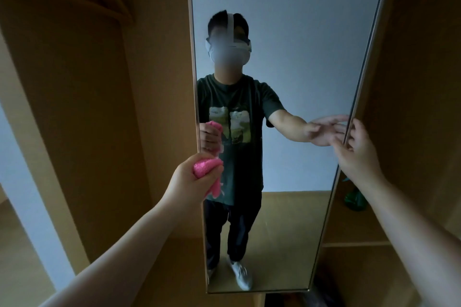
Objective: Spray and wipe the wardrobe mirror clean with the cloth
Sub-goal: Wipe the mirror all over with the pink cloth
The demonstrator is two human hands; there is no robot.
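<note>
Straight ahead, the tall, narrow, thin-framed wardrobe mirror hangs between light brown wooden wardrobe panels. By its left edge, low down, the left grip is curled tight around a bunched fluffy pink cloth; whether the cloth touches the glass I cannot tell. At the mirror's right edge the right grip is wide, fingers straight and spread, holding nothing, its fingertips at the frame. Farther right, inside the wardrobe above a wooden shelf, a green object shows, partly hidden behind the right forearm.
</note>
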